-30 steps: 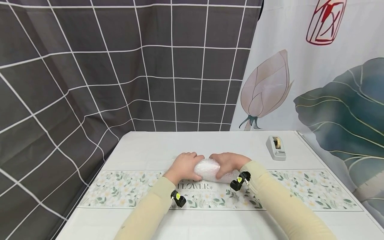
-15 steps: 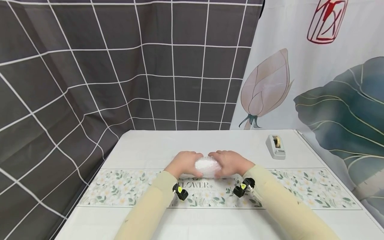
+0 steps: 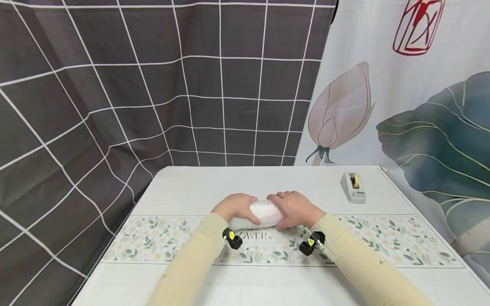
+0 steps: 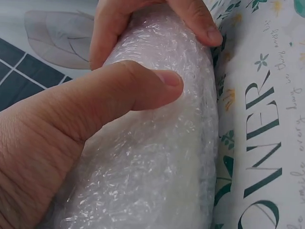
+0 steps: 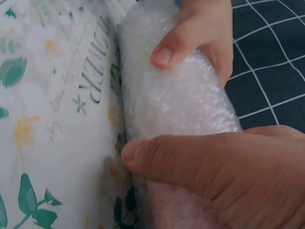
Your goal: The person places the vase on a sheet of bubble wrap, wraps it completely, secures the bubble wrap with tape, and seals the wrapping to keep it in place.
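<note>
A cylindrical bundle in clear bubble wrap (image 3: 265, 213) lies crosswise on the table in the head view. Its contents show only as a pale, slightly pink shape through the plastic. My left hand (image 3: 235, 207) grips its left part, the thumb (image 4: 157, 88) laid across the near side in the left wrist view. On the right part, my right hand (image 3: 296, 209) grips it too, with its thumb (image 5: 167, 155) pressed over the wrap in the right wrist view. The other fingers go round the far side and are partly hidden. A stretch of wrap shows between both hands.
A grey tape dispenser (image 3: 353, 188) with a yellow roll stands at the table's back right. The white tablecloth (image 3: 214, 185) has a floral band with lettering. A dark gridded curtain (image 3: 237, 85) hangs behind and left, a white printed curtain (image 3: 383, 140) at right.
The wrap visible below the right hand a second ago is now covered, and some shows below the left hand instead. The right wrist has shifted slightly right. Both hands stay on the bundle.
</note>
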Available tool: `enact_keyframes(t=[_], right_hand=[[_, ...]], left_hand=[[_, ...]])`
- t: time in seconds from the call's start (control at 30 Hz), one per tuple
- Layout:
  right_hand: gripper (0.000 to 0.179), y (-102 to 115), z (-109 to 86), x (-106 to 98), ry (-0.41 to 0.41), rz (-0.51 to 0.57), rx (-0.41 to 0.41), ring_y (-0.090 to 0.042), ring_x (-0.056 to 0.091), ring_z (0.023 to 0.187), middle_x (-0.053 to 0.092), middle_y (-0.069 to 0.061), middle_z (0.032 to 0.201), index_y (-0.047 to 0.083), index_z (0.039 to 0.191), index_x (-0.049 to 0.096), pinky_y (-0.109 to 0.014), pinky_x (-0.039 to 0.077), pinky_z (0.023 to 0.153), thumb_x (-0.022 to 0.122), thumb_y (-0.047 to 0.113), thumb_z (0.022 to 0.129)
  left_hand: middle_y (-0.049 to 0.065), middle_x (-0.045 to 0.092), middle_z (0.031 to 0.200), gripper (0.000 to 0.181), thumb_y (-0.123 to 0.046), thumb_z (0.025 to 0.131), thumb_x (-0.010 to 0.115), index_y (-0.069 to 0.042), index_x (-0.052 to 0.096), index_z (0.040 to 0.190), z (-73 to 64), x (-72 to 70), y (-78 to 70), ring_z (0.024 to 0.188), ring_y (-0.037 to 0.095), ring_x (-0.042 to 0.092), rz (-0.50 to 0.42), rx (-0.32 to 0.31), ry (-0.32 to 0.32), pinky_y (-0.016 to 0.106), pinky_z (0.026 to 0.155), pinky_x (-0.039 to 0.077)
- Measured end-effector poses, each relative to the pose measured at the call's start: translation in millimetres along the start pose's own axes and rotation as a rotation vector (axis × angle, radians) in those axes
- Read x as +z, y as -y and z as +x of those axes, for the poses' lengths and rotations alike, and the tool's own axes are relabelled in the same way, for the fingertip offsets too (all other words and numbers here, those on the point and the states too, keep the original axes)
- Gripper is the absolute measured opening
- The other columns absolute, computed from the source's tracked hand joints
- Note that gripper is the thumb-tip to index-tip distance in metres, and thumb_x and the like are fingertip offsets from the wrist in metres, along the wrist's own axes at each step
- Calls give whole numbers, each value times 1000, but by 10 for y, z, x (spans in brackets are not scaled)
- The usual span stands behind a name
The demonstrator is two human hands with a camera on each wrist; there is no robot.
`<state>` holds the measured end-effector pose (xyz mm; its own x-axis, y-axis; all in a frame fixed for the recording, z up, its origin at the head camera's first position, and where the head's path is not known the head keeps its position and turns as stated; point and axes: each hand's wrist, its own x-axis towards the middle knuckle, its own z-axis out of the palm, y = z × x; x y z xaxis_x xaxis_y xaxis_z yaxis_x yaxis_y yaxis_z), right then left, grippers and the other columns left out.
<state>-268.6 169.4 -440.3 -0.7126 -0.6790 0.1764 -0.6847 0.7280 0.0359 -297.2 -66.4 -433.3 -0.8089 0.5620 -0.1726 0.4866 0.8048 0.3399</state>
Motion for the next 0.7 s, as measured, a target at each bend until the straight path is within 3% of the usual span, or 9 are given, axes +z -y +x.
enact_keyframes(t=[0.17, 0.3, 0.37, 0.5, 0.7], right_hand=[[84, -17, 25, 51, -27, -25, -16, -25, 66, 91, 67, -4, 106, 12, 129, 58, -45, 55, 81, 87, 51, 61], [75, -13, 53, 48, -37, -3, -17, -24, 66, 82, 67, -2, 98, 12, 121, 61, -43, 56, 74, 87, 50, 61], [69, -10, 77, 38, -30, 21, -12, -22, 65, 77, 66, -1, 94, 13, 116, 62, -41, 56, 69, 86, 48, 62], [62, -29, 130, 26, 25, 68, 19, -17, 62, 72, 66, 3, 89, 15, 112, 63, -38, 55, 66, 86, 45, 63], [56, -112, 230, -12, 163, 170, 78, -11, 60, 71, 65, 11, 83, 17, 108, 65, -35, 54, 70, 86, 43, 63]], left_hand=[[-6, 69, 121, 80, -58, 67, 83, -22, 63, 135, -47, -23, -1, 105, 15, 64, -1, 12, 1, 40, 96, 50], [-1, 62, 137, 92, -63, 71, 78, -23, 50, 149, -112, -14, -18, 122, 21, 59, 143, 68, -60, 43, 105, 44], [1, 61, 137, 96, -64, 70, 79, -23, 48, 151, -147, -3, -31, 123, 23, 57, 218, 97, -100, 44, 107, 42], [-1, 61, 130, 101, -65, 66, 83, -25, 47, 151, -210, 31, -50, 117, 20, 58, 321, 117, -155, 42, 105, 43], [2, 57, 129, 107, -67, 64, 84, -26, 42, 154, -236, 97, -29, 116, 23, 56, 366, 107, -241, 42, 104, 42]])
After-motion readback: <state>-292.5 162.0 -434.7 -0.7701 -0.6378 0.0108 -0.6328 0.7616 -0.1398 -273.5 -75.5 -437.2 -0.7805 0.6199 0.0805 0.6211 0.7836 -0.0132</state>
